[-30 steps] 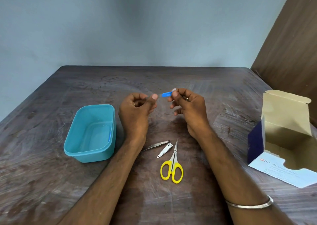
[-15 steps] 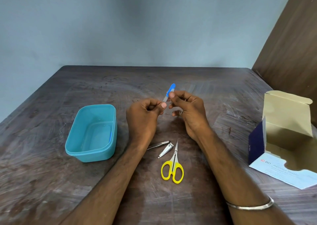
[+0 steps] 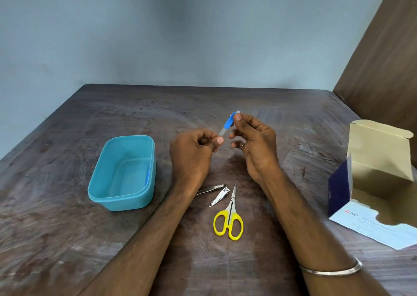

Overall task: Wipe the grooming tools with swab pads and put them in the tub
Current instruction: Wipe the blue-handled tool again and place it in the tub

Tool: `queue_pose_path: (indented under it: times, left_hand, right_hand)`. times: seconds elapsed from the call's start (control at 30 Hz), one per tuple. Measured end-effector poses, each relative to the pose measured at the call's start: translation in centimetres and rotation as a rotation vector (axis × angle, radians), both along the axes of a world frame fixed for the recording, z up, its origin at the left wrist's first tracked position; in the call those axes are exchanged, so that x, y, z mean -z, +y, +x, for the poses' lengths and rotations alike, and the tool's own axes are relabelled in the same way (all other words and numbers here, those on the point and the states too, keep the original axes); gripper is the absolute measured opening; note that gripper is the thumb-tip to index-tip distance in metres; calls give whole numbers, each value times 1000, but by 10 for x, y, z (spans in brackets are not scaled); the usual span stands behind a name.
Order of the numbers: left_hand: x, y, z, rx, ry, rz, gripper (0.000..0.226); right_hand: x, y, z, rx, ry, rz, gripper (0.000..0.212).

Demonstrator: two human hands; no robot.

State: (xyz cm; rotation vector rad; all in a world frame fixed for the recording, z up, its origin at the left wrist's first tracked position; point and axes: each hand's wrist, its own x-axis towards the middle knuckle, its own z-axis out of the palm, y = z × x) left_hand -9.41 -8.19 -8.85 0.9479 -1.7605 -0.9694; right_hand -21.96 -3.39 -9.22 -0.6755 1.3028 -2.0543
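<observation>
Tub (image 3: 123,174) sits on the surface (image 3: 67,239). Right of the tub, left hand (image 3: 191,155) pinches the file (image 3: 227,124) by its metal end; right hand (image 3: 255,142) pinches a swab (image 3: 237,112) against its blue handle. Farther right of the tub — clippers (image 3: 214,194), scissors (image 3: 229,219), open box (image 3: 379,183).

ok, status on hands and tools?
Left hand pinches nail file blade; right hand wipes its blue handle. Tub holds one tool. Clippers, scissors on table, unwiped.

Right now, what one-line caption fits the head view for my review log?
Both hands, left and right, hold a blue-handled nail file above clippers and scissors, tub nearby.
</observation>
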Motion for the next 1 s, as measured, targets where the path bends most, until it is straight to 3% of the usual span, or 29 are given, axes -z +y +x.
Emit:
queue_pose_path:
  times: [0.13, 0.3, 0.53, 0.73, 1.0]
  left_hand:
    - [0, 0, -1, -6, -43, -14, 9]
    - [-1, 1, 3, -88, -61, -75, 4]
    - [-3, -3, 6, -199, -95, -291, 5]
    - [0, -3, 4, -206, -203, -440, 4]
    - [-1, 0, 4, -187, -188, -410, 3]
  right_hand:
    - [-2, 3, -1, 17, -5, 2, 8]
    - [-2, 6, -9, 49, 176, 69, 8]
    - [4, 9, -27, 15, 622, 186, 11]
    - [8, 7, -23, -23, 887, 218, 19]
    - [8, 5, -17, -15, 989, 172, 14]
